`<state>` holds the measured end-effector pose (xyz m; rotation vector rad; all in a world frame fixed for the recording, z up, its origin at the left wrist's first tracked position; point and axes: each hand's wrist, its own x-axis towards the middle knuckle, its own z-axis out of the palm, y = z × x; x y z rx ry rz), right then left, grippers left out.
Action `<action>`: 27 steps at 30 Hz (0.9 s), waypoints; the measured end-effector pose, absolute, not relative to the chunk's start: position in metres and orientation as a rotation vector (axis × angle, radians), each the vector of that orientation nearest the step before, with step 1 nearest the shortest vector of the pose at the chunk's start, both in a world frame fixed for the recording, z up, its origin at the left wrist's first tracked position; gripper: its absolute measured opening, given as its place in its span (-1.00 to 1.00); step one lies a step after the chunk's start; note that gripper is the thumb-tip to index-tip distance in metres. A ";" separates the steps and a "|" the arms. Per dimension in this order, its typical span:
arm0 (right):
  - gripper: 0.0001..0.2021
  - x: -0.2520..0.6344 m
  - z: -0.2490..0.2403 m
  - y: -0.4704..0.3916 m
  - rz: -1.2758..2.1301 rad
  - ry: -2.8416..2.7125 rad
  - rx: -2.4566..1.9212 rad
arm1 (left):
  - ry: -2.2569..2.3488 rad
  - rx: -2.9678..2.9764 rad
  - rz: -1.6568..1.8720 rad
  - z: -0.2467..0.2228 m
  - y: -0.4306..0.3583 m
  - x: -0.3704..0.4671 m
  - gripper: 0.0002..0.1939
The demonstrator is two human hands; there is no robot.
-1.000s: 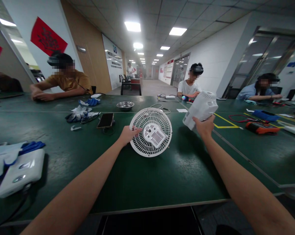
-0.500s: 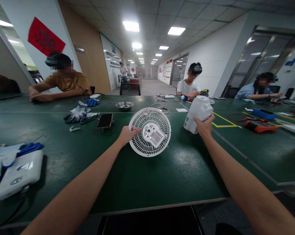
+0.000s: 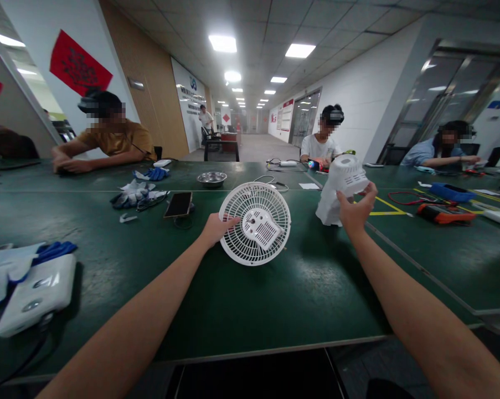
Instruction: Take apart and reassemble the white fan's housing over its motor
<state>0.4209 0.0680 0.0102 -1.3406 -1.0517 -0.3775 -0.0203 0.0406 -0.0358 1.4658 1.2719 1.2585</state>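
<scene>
A round white fan grille (image 3: 255, 224) with a slotted plate at its centre is tilted up over the green table. My left hand (image 3: 217, 228) grips its left rim, the thumb lying over the ribs. To the right, my right hand (image 3: 356, 206) holds a white plastic housing (image 3: 341, 176) with vent slots near its top, thumb on the near side and fingers round the right side. The grille and the housing are apart. Whether the housing's lower end touches the table I cannot tell.
On the green table (image 3: 250, 310) are a metal bowl (image 3: 212, 178), a phone (image 3: 179, 205), gloves (image 3: 134, 195), a white power bank (image 3: 37, 293) at left, and an orange meter (image 3: 444, 214) at right. Several people sit across the table.
My right hand has shifted slightly right and up, and the white housing has turned and tilted in it. My left hand and the fan grille look nearly the same.
</scene>
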 end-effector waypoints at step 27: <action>-0.35 0.359 0.011 0.048 -0.466 -1.249 -1.489 | 1.299 1.466 1.251 -0.033 0.039 -0.018 -0.63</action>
